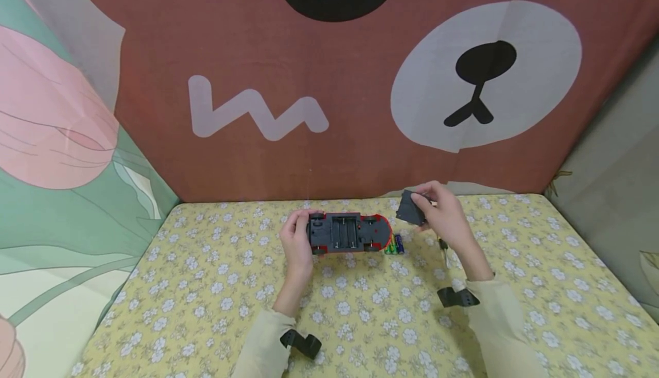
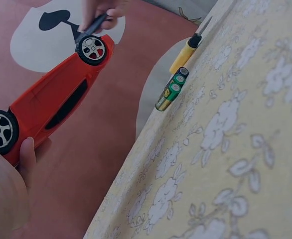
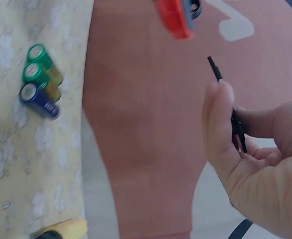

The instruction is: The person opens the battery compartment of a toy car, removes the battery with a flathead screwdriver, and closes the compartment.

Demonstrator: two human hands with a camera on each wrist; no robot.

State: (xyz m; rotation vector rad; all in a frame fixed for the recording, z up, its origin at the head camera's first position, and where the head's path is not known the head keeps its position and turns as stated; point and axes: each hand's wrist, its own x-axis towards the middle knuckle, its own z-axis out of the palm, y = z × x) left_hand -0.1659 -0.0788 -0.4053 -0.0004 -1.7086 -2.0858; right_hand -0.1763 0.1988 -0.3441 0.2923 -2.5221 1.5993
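Note:
A red toy car (image 1: 373, 232) is held up with its black underside facing the head camera, showing an open battery compartment (image 1: 345, 233) that has no batteries in it. My left hand (image 1: 297, 243) grips the car by its left end. To the right of the car, my right hand (image 1: 447, 216) pinches a flat black battery cover (image 1: 409, 209) between thumb and fingers, apart from the car. In the left wrist view the car's red side (image 2: 56, 94) and silver-spoked wheels face the camera.
Two green batteries (image 3: 41, 62) and a blue battery (image 3: 39, 101) lie together on the flowered cloth (image 1: 360, 321). Beyond them lies a screwdriver with a yellow handle (image 2: 182, 57). A bear-printed fabric wall (image 1: 355, 155) rises behind the table.

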